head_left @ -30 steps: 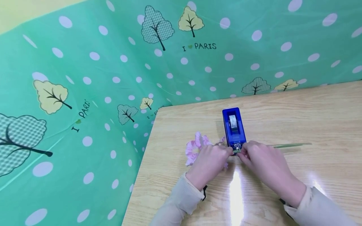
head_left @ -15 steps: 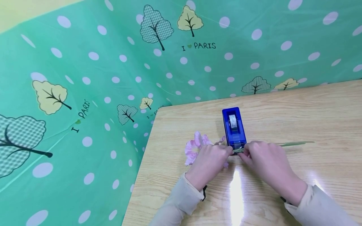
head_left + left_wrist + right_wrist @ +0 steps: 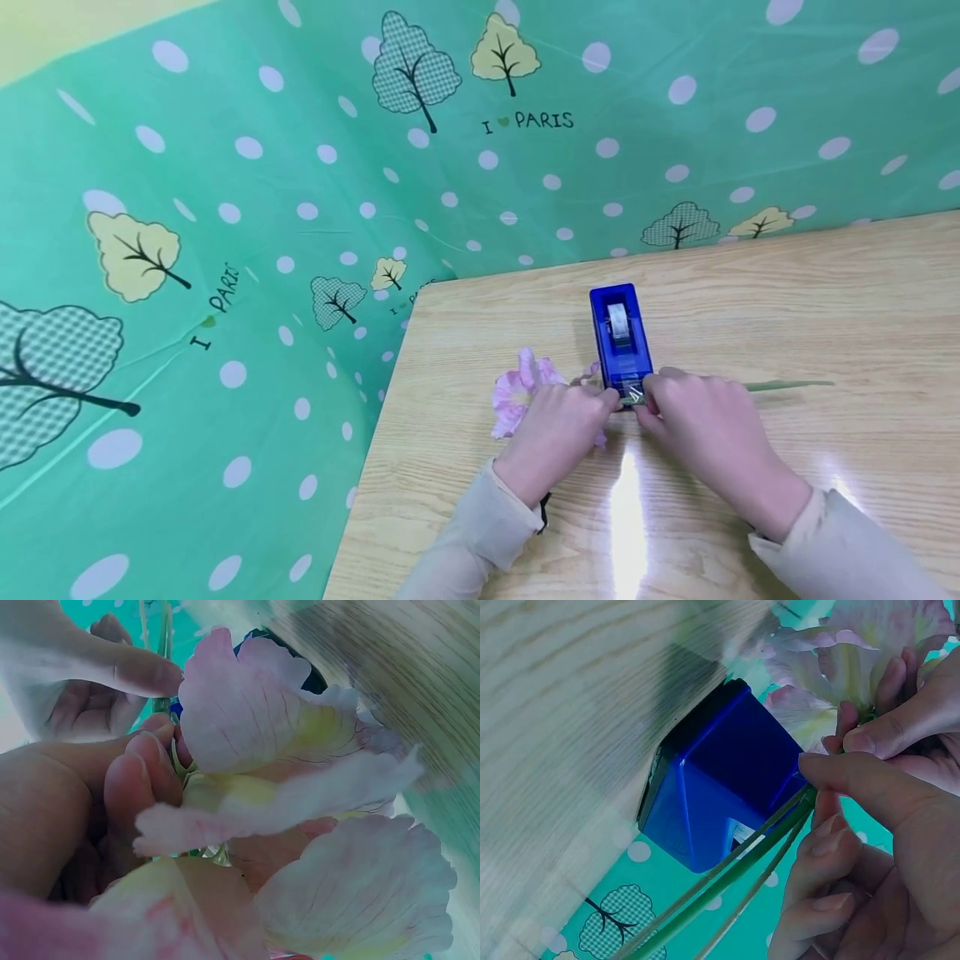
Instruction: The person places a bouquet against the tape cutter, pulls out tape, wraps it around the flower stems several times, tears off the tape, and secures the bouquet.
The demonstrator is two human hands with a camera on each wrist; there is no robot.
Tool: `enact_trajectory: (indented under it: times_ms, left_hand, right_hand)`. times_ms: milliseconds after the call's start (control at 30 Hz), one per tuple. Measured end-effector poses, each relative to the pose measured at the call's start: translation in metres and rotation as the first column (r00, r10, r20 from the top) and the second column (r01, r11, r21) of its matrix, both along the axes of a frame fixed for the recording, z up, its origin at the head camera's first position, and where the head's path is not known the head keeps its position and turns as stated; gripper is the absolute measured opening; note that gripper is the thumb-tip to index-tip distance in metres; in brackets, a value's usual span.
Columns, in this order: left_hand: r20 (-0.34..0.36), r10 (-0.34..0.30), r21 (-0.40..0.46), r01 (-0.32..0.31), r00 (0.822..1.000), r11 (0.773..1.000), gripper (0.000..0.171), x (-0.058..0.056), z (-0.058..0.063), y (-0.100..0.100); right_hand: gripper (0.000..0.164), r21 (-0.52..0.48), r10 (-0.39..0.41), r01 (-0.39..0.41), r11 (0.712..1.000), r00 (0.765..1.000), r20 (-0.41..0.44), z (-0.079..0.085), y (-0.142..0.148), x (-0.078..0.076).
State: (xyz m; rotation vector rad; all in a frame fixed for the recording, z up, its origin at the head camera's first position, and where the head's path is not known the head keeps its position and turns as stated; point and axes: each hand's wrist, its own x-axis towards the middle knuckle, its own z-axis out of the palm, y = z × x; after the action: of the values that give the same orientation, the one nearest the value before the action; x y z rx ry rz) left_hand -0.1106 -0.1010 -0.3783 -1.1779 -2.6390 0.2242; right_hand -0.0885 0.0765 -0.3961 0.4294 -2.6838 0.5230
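Pink artificial flowers [image 3: 513, 404] lie at the left in the head view, with frilled petals [image 3: 240, 720] filling much of the left wrist view. My left hand [image 3: 558, 425] pinches their stems just below the blossoms. Close beside it, my right hand [image 3: 705, 429] pinches the same stems between thumb and forefinger. Green stems [image 3: 727, 873] run on past the right hand, several thin ones together. Between the two hands, a shiny bit of clear tape [image 3: 634, 392] overlaps the stems, right at the front end of a blue tape dispenser [image 3: 627, 360].
The dispenser stands on a light wood table [image 3: 847, 317], its tape roll [image 3: 618, 321] toward the back. Behind and to the left hangs a green dotted cloth [image 3: 547, 217] with printed trees. Glare marks the table front.
Both hands keep nearly the same place while the stems between the fingers shift slightly. The clear tape at the stems changes its shine and shape, and the free stem ends move a little.
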Motion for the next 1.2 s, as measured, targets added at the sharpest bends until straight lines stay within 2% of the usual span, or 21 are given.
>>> enact_trajectory:
  times_ms: [67,233,333,500,600,700,833,900,1000,1200]
  left_hand:
    - [-0.012,-0.005,0.017,0.005,1.000,1.000,0.008,-0.001,-0.001,0.000]
    - [-0.046,-0.005,0.072,0.009,0.999,0.997,0.022,-0.004,-0.004,0.001]
    - [-0.047,0.002,0.081,0.002,0.999,0.997,0.024,-0.004,-0.003,0.001]
    - [-0.022,0.018,0.055,-0.017,1.000,0.998,0.025,-0.004,-0.002,0.000]
    - [-0.004,0.019,0.049,-0.018,1.000,0.999,0.025,-0.003,-0.001,0.000]
    - [0.011,0.018,0.053,-0.018,1.000,0.998,0.026,-0.003,-0.001,0.000]
    - [0.018,0.025,0.053,-0.026,1.000,0.998,0.028,-0.003,-0.002,0.000]
    - [-0.001,0.028,0.046,-0.028,1.000,0.999,0.028,-0.002,-0.002,0.000]
    - [-0.081,0.021,0.025,-0.019,0.996,0.999,0.030,-0.002,-0.004,0.000]
    - [-0.249,-0.010,0.028,0.017,0.969,0.999,0.037,-0.004,-0.013,0.001]
  right_hand:
    - [0.036,-0.004,0.008,-0.008,1.000,0.999,-0.043,-0.001,0.000,-0.001]
    - [0.036,0.037,0.047,-0.041,0.998,0.984,-0.174,-0.003,0.003,-0.004]
    - [0.036,0.087,0.083,-0.066,0.994,0.976,-0.203,-0.003,0.005,-0.006]
    - [0.035,0.107,0.096,-0.079,0.991,0.982,-0.165,-0.003,0.009,-0.007]
    - [0.032,0.106,0.110,-0.099,0.989,0.989,-0.094,-0.002,0.011,-0.007]
    - [0.036,0.112,0.140,-0.134,0.985,0.989,-0.047,-0.003,0.011,-0.007]
    - [0.036,0.119,0.171,-0.164,0.979,0.984,-0.052,-0.004,0.011,-0.008]
    - [0.038,0.120,0.180,-0.172,0.978,0.982,-0.063,-0.004,0.011,-0.009]
    - [0.041,0.124,0.186,-0.176,0.976,0.980,-0.073,-0.004,0.011,-0.009]
    - [0.036,0.142,0.200,-0.185,0.972,0.975,-0.094,-0.005,0.012,-0.011]
